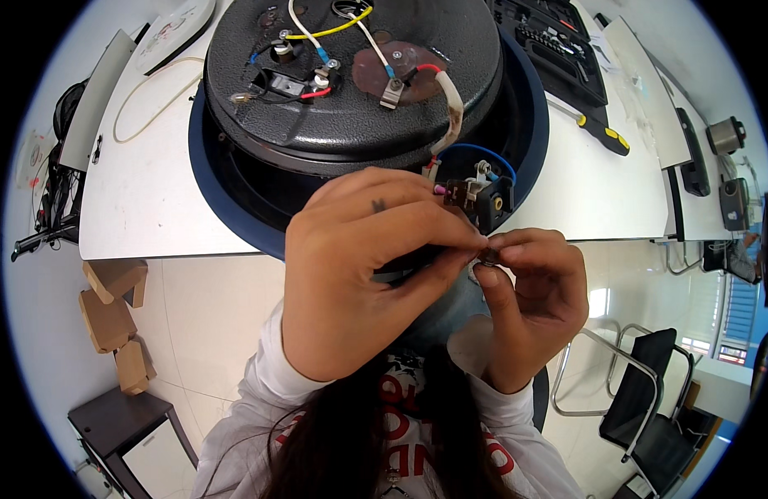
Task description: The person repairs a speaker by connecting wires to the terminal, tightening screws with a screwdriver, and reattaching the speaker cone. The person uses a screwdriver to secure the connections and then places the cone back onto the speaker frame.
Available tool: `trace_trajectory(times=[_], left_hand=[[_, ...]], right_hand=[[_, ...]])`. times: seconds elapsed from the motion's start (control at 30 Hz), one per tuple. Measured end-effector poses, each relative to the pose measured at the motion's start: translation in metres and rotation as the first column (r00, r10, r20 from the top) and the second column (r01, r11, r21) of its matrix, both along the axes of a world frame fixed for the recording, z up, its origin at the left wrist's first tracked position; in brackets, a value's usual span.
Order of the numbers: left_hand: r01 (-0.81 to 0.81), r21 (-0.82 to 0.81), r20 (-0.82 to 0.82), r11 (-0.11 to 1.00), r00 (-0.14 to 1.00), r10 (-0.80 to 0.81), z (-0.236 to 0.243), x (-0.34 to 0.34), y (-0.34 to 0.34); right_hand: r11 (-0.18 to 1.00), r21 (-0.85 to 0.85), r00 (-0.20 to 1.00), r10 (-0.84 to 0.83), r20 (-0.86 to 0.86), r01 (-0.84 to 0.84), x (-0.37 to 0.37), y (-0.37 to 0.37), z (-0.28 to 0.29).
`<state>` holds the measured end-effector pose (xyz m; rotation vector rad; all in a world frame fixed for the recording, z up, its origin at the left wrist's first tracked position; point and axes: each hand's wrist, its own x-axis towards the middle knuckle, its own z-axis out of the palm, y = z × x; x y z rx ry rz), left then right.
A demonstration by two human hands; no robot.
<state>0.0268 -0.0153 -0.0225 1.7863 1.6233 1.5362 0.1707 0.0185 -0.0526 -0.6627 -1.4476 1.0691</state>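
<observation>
Both hands come together just past the bench (596, 204) edge, and it's all fingertips here! The right hand (534, 295) pinches a small dark part (489, 256) between thumb and forefinger. In from the other side comes the left hand (355, 266), thumb and forefinger drawn narrow, tips right at that same part; whether they grip it too, I cannot tell, because the fingers cover so much. The part itself is too small and too hidden to make out.

Just above the fingertips sits a black block (494, 201) with a brass-coloured centre, a blue wire (467, 145) arching over it. Up on the bench, there's the big one: a black drum (342, 125), sitting within a dark blue shell (535, 125). Plenty of wiring on top! A yellow wire (334, 32) curves across, a pale sleeve (453, 108) bends down over the drum's right side, and a metal clip (391, 94) lies against a brown patch (371, 71).

Over to the right, a yellow-and-black screwdriver (604, 135) rests near an open tool case (558, 62). Down on the floor, cardboard boxes (108, 320) lie at left, and a black chair (637, 391) stands at right.
</observation>
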Motion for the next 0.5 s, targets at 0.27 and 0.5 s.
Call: trace_trajectory(times=[0.27,0.5], left_hand=[[-0.014,0.0,0.001,1.0,1.0,0.014,0.0,0.0,0.0],[-0.036,-0.016,0.051,0.999,0.998,0.037,0.002,0.002,-0.001]], right_hand=[[0.961,0.217,0.975,-0.2,0.098,0.175,-0.006,-0.005,-0.009],[0.921,0.343,0.965,-0.235,0.117,0.183,-0.006,-0.003,-0.013]])
